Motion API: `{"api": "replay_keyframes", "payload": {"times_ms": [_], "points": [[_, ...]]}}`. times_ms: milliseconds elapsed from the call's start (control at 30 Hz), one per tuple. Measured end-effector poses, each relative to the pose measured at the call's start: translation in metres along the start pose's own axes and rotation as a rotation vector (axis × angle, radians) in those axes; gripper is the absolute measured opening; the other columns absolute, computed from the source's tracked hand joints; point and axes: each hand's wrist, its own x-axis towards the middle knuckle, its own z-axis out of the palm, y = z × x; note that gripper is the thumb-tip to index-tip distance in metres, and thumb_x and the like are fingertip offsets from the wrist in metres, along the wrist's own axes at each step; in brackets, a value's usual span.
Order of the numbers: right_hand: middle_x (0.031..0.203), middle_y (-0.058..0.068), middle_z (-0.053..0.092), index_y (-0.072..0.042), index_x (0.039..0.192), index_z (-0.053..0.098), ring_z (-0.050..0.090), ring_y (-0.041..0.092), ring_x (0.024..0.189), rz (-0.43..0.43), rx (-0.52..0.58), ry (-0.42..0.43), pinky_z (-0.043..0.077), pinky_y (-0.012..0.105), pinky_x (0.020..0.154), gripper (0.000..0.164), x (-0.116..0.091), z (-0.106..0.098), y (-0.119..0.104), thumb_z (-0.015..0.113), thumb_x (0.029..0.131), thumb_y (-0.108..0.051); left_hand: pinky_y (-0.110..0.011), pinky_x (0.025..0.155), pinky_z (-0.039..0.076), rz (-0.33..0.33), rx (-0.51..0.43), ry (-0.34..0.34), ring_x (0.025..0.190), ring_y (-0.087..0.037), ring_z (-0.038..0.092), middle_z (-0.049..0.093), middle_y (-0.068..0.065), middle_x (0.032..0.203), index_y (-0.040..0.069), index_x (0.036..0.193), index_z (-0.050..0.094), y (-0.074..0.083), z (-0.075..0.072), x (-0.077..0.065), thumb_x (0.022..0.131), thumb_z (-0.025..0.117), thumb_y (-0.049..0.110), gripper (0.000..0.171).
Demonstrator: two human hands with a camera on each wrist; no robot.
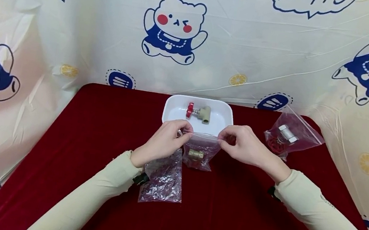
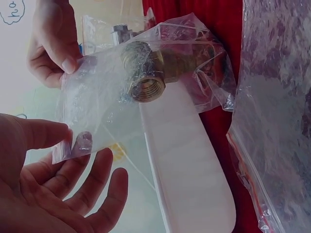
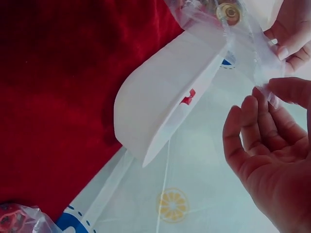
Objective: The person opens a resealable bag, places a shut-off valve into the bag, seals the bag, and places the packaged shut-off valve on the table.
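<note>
Both hands hold up a clear zip bag [image 1: 207,164] by the two ends of its top edge, in front of the white tub. My left hand [image 1: 170,136] pinches one top corner between thumb and forefinger, its other fingers spread below in the left wrist view. The opposite corner is pinched by my right hand [image 1: 245,145]. Inside the bag a brass valve [image 2: 148,90] with a threaded opening lies at the bottom. Under my left wrist, a flat clear plastic bag [image 1: 163,180] rests on the red cloth.
Behind the hands stands a white tub [image 1: 169,109] with a greenish valve [image 1: 204,114] with a red handle in it. At the right lies another zip bag [image 1: 302,132] holding a silver valve [image 1: 287,133] with a red wheel. A printed curtain [image 1: 236,40] surrounds the red-covered table [image 1: 227,217].
</note>
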Motion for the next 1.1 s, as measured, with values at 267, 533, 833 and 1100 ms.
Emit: {"api": "replay_keyframes", "payload": {"times_ms": [267,533,833,1100], "points": [[0.082,-0.005,0.068,-0.010,0.092,0.074,0.061,0.011,0.075,0.018,0.013,-0.013,0.055,0.039,0.067,0.005,0.003,0.003,-0.001,0.076,0.092,-0.006,-0.035,0.074,0.056,0.000,-0.006,0.000,0.086,-0.014,0.066,0.071,0.000,0.095,0.009,0.100,0.072,0.001,0.000,0.000,0.103,0.067,0.011,0.006],[0.083,-0.004,0.067,-0.006,0.093,0.073,0.060,0.013,0.075,0.030,0.009,-0.023,0.056,0.039,0.069,0.003,0.004,0.006,-0.002,0.076,0.092,-0.007,-0.034,0.073,0.056,-0.004,-0.012,-0.004,0.084,-0.013,0.066,0.070,0.000,0.095,0.009,0.100,0.072,0.003,0.001,0.000,0.102,0.067,0.010,0.005],[0.084,-0.003,0.069,-0.006,0.093,0.074,0.062,0.013,0.076,0.028,0.032,-0.017,0.057,0.042,0.070,0.005,0.007,0.010,-0.004,0.075,0.090,-0.003,-0.032,0.077,0.054,0.034,-0.003,-0.020,0.086,-0.012,0.065,0.072,0.000,0.099,0.009,0.102,0.074,0.004,0.006,0.004,0.101,0.070,0.012,0.005],[0.081,-0.005,0.068,-0.009,0.090,0.074,0.060,0.012,0.072,0.020,0.021,-0.009,0.055,0.037,0.065,0.005,0.009,0.013,-0.005,0.077,0.090,-0.004,-0.032,0.071,0.053,0.032,0.032,-0.021,0.078,-0.012,0.062,0.071,0.000,0.096,0.009,0.099,0.073,0.007,0.007,0.005,0.101,0.068,0.010,0.006]]}}
